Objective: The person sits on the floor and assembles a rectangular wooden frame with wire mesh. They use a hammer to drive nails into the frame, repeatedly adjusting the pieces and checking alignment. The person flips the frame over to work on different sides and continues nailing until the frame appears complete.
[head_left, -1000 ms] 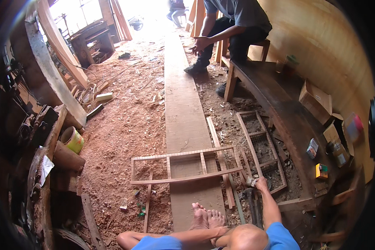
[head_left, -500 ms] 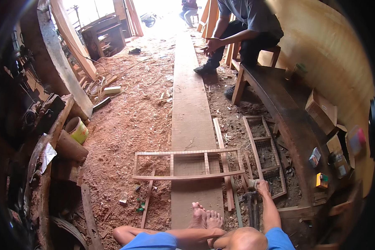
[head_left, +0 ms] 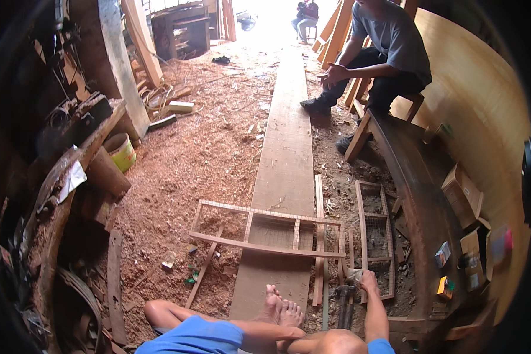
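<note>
My right hand (head_left: 369, 281) reaches down on the right, its fingers closed at a small pale, crumpled-looking item (head_left: 355, 274) too small to name. Just left of it stand dark tool handles or pipes (head_left: 345, 301), whose kind I cannot make out. A wooden frame with wire mesh (head_left: 265, 248) lies across the long plank (head_left: 280, 171) in front of my bare feet. A second mesh frame (head_left: 363, 224) rests on the ground beyond my right hand. My left hand is out of view.
A person (head_left: 389, 53) sits at the bench (head_left: 395, 159) on the right, near cardboard boxes (head_left: 461, 192) and a small yellow box (head_left: 445, 287). Wood shavings (head_left: 189, 153) cover the ground. On the left stands a yellowish bucket (head_left: 123, 154); loose wooden strips (head_left: 318, 236) lie beside the plank.
My view has turned, so the far scene sits more to the right. My right hand stays beside the pale item. The mesh frame on the plank looks more slanted.
</note>
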Motion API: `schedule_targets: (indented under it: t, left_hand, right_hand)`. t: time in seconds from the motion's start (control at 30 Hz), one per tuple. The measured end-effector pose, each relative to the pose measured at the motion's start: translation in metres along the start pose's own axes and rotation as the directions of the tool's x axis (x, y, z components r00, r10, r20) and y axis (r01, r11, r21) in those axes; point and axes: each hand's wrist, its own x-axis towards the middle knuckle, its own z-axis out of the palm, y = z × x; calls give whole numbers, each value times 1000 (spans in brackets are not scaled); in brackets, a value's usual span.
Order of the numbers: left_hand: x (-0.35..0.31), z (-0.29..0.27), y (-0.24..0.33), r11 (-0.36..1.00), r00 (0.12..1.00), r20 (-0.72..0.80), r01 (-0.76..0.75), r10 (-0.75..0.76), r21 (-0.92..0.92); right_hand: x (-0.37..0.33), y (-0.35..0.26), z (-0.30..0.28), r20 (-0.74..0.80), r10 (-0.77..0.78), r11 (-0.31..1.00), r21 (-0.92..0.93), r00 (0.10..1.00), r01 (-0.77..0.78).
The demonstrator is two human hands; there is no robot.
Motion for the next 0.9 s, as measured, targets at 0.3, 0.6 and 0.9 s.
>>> schedule_targets:
  t: [0.3,0.6,0.9]
  left_hand:
    - [-1,10,7,1000,1000,21,-18,18,-13]
    - [2,22,11,999,998,43,-38,39,-32]
    - [-2,21,10,999,998,52,-26,28,-36]
  right_hand:
    - [1,-12,-18,-1,-53,996,-67,999,53]
    - [-6,-16,-24,4,-140,985,-105,990,140]
    - [-9,-14,-14,-26,-63,998,-25,998,62]
